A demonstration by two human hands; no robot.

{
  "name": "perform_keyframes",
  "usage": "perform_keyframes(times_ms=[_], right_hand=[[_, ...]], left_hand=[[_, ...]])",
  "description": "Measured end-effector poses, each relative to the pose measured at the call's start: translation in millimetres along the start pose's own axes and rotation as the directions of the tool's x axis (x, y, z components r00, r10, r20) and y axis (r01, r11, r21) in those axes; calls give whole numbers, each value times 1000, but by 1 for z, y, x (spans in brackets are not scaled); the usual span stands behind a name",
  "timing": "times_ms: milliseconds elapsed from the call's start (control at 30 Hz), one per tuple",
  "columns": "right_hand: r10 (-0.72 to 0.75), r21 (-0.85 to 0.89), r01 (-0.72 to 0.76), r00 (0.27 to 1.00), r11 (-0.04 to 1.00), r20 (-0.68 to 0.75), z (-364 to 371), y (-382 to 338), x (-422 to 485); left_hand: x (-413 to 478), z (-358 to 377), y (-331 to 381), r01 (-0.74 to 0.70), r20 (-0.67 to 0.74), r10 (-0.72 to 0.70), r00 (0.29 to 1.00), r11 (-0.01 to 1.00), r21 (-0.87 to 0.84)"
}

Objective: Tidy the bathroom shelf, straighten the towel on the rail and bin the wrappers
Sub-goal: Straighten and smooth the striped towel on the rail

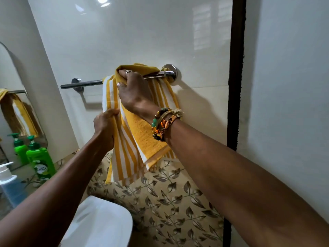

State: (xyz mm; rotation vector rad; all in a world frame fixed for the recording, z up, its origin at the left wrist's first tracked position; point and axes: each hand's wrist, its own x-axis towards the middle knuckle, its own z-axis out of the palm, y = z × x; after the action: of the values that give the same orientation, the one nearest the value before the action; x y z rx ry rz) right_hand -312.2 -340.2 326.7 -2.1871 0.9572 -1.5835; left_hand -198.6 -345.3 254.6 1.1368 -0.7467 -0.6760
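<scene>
The towel (pixel 132 139), yellow w/ white stripes, hangs over the chrome rail (pixel 85 83) on the tiled wall, bunched toward the rail's right end near the bracket (pixel 170 71); the left stretch of rail is bare. Right hand (pixel 132 91) sits on top at the rail, fingers curled shut over the bunched fold, pinning cloth to the bar. Left hand (pixel 105 123) is lower down, grip closed on the towel's left edge, pinching the striped panel partway down the drape. Step in hand looks like straightening the towel, approx. midway: it's on the rail but crumpled at the top, and the hanging part is twisted, w/ the plain yellow panel overlapping the striped one. To do it well: keep the right hand as anchor, pull the left edge out & leftward along the bare rail so the fold spreads flat, then smooth down so both bottom hems hang level. Don't tug hard downward, or the towel could slide off the smooth bar. Shelf and wrappers aren't in view; the green bottles (pixel 40 157) and a blue pump bottle (pixel 10 186) stand at lower left by the mirror (pixel 19 114), so those parts prob. remain to do.
</scene>
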Motion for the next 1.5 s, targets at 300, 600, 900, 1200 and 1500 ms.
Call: perform_keyframes(times_ms=[300,600,900,1200,1500], right_hand=[[180,270,-137,974,953,-140,-5,10,-8],[597,640,-450,802,623,-18,-43,37,4],[515,656,-397,857,642,14,-53,26,13],[359,557,-273,932,785,-49,-43,15,14],[305,632,-213,951,745,-39,-28,12,8]], left_hand=[[8,-8,6,46,235,-27,972,996,-75],[20,-3,30,14,259,11,966,995,-97],[34,-4,36,59,240,-1,971,971,-234],[49,-27,38,41,162,1,987,965,-258],[52,-45,16,21,58,-13,998,989,-147]])
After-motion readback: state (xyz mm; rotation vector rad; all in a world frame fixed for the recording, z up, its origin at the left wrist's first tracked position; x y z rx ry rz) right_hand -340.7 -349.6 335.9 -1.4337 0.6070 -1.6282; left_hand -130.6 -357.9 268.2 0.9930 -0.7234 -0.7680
